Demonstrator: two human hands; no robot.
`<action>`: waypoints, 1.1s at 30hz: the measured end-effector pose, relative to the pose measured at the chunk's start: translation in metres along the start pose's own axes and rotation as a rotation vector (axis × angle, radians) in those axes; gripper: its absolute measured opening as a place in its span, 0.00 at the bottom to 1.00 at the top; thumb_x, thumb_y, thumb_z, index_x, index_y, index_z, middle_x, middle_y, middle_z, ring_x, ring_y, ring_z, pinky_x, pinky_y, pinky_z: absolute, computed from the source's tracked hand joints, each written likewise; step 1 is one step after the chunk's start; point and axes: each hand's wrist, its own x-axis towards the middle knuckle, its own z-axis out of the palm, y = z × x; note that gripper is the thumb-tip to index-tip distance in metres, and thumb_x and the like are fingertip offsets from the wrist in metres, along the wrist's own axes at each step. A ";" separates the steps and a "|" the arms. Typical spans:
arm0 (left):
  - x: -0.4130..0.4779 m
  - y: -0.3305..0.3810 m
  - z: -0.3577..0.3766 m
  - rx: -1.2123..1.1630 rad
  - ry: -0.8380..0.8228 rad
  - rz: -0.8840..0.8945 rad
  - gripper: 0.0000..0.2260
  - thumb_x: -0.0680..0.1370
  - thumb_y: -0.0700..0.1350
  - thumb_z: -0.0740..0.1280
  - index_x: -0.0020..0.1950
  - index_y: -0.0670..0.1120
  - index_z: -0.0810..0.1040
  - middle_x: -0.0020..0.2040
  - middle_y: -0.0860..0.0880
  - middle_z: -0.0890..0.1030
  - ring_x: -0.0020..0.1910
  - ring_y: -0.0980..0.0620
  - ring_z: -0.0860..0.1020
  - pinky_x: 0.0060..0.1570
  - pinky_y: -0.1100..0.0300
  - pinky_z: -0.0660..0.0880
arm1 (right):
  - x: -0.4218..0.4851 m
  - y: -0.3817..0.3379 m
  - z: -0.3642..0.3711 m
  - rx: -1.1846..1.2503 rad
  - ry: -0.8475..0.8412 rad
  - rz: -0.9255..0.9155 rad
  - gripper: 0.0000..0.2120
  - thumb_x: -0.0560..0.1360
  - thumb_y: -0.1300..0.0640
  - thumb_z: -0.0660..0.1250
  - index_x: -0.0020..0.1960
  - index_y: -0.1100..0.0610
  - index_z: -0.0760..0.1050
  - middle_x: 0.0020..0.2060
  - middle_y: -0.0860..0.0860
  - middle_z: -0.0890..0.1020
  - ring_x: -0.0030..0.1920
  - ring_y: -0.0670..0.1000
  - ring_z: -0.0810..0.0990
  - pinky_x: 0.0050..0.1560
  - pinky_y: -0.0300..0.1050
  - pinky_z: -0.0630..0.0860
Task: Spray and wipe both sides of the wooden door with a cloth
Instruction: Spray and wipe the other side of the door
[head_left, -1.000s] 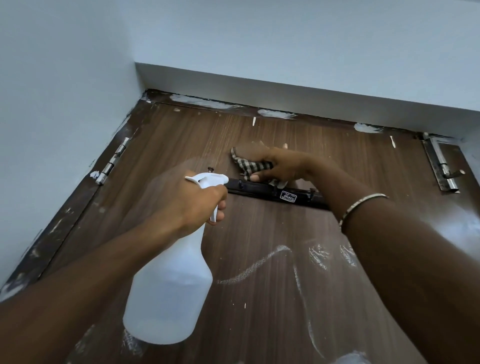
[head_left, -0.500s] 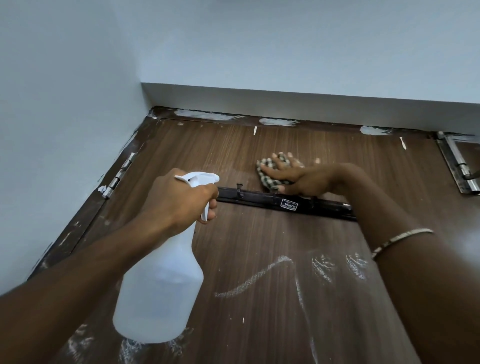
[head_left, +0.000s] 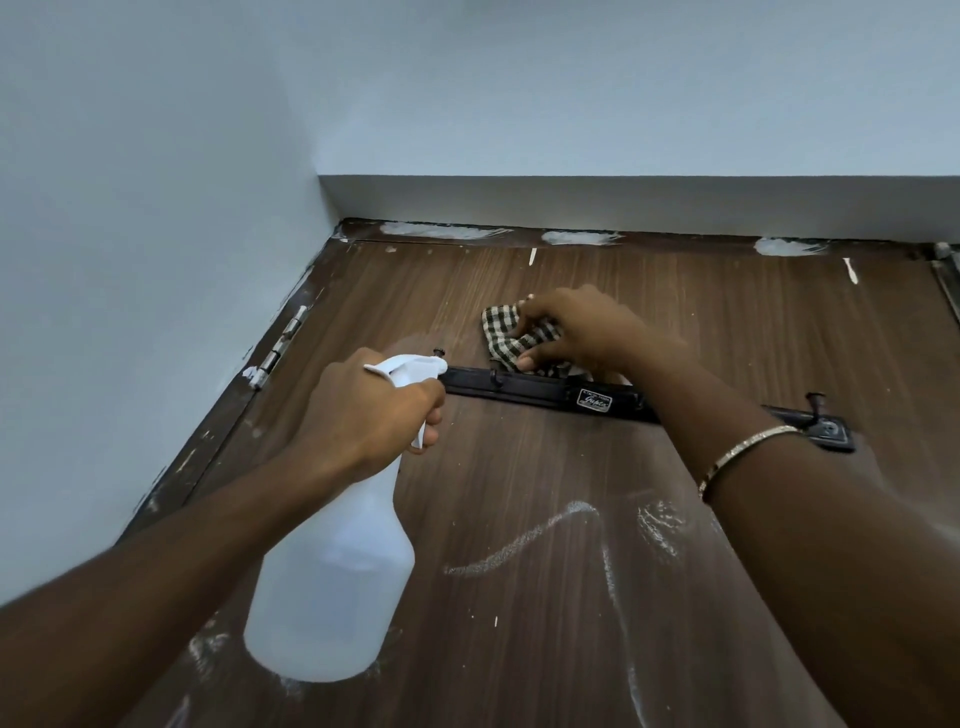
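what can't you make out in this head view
Head view only:
- Rail: a stretch is hidden behind the right arm; its label is too small to read.
- Cloth: partly covered by the right hand.
- Bottle: trigger mostly hidden by the left hand; liquid level unclear.
- Latch: cut off by the right edge.
- Door: lower part lies beyond the bottom edge; other side unseen.

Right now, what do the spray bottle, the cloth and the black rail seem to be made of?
The spray bottle: probably plastic, matte translucent white; its body looks cloudy. The cloth: woven fabric, dark-and-pale check; it crumples in soft folds. The black rail: likely painted metal, slightly glossy, with a hook and a small label plate.
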 end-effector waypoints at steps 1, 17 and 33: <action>0.000 0.001 -0.002 0.017 0.014 0.007 0.04 0.77 0.43 0.68 0.44 0.48 0.82 0.33 0.48 0.84 0.33 0.48 0.84 0.43 0.48 0.84 | -0.002 -0.004 0.000 -0.105 0.057 0.000 0.24 0.70 0.40 0.77 0.63 0.44 0.81 0.60 0.49 0.81 0.63 0.55 0.76 0.60 0.52 0.70; 0.022 -0.029 -0.047 -0.035 -0.044 -0.047 0.10 0.79 0.46 0.67 0.37 0.51 0.75 0.22 0.64 0.77 0.25 0.67 0.77 0.26 0.76 0.72 | 0.058 -0.073 0.024 0.068 0.041 0.132 0.19 0.66 0.55 0.84 0.56 0.51 0.86 0.47 0.47 0.79 0.49 0.50 0.76 0.46 0.42 0.67; 0.046 -0.058 -0.077 -0.201 -0.161 -0.046 0.09 0.71 0.50 0.69 0.47 0.47 0.81 0.33 0.47 0.83 0.30 0.54 0.83 0.40 0.54 0.84 | 0.037 -0.087 0.017 -0.060 0.093 0.440 0.18 0.73 0.49 0.78 0.62 0.47 0.84 0.57 0.50 0.84 0.59 0.54 0.78 0.58 0.49 0.71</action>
